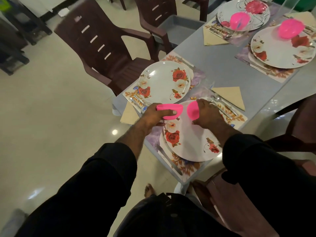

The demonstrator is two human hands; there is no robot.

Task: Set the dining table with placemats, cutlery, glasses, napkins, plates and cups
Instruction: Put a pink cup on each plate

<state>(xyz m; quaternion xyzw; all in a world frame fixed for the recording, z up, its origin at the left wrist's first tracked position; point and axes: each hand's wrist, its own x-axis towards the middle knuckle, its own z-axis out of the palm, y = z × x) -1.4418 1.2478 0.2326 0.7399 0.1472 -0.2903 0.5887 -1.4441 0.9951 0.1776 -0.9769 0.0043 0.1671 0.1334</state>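
Observation:
My left hand grips a pink bowl, thumb across its side, held above the near floral plate. My right hand holds a second pink bowl tilted on its side over the same plate. A second floral plate lies on its placemat just beyond, bare. Two far plates carry pink bowls. Folded beige napkins and cutlery flank the near settings.
The grey table runs toward the upper right. Brown plastic chairs stand along its left side, another at the right edge. A clear glass stands between the near settings. Glossy tile floor fills the left.

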